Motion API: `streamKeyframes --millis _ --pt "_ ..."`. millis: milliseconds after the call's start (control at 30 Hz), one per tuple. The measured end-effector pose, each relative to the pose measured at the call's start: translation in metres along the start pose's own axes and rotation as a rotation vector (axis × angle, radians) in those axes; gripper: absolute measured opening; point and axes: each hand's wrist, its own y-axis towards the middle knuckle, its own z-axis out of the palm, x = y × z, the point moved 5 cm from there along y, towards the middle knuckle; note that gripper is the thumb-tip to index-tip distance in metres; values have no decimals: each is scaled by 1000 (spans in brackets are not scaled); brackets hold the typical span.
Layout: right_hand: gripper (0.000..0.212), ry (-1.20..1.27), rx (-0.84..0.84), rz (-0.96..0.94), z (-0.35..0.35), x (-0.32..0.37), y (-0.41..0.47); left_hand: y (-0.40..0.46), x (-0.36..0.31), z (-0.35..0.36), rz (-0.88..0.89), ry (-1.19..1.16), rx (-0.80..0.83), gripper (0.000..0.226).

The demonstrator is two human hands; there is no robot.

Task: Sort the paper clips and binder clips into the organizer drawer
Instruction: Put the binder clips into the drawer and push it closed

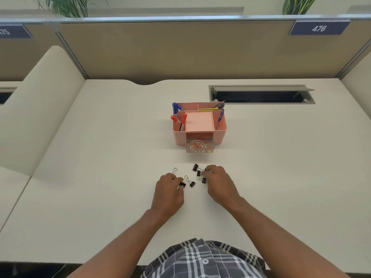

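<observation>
A pink desk organizer (219, 135) stands on the white desk. Its clear drawer (199, 146) is pulled out toward me and holds a heap of red and silver paper clips. Several black binder clips lie between the drawer and my hands; one (195, 167) lies farthest forward, another (192, 184) sits in the middle. My left hand (168, 191) pinches a black binder clip (182, 185) at its fingertips. My right hand (218, 181) has its fingertips closed on a binder clip (206, 169); two more clips (204, 180) lie against its fingers.
Pens, markers and pencils stand in the organizer's upper compartments (177, 115). An open cable hatch (261, 95) is cut into the desk behind it on the right. A beige partition (180, 49) closes off the desk's far side.
</observation>
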Motion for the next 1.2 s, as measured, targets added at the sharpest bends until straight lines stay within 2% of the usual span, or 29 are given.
streamKeyframes --millis 67,167,267,333,400,600,733,900,1100,1200 --pt "43 89 -38 15 -4 -4 1 9 1 -5 -22 -48 -44 24" --pt "43 356 -166 200 -22 -19 14 33 3 -14 -86 -139 -78 34" --pt "61 528 -264 360 -43 -33 31 66 5 -17 -178 -250 -42 66" --pt "69 609 -253 371 -54 -36 43 88 7 -17 -255 -338 9 89" --pt "68 685 -230 309 -64 -37 54 105 6 -18 -282 -407 45 100" --pt "73 798 -142 218 -74 -42 75 134 5 -14 -247 -542 68 86" --pt "63 815 -186 320 -75 -46 90 144 2 -16 -288 -612 -12 68" --pt "45 770 -316 433 -70 -50 111 157 5 -11 -416 -579 -86 67" --pt "49 751 -356 494 -61 -57 111 158 7 -8 -435 -528 -138 58" --pt "65 773 -342 618 -50 -65 100 152 11 -5 -481 -487 -109 65"
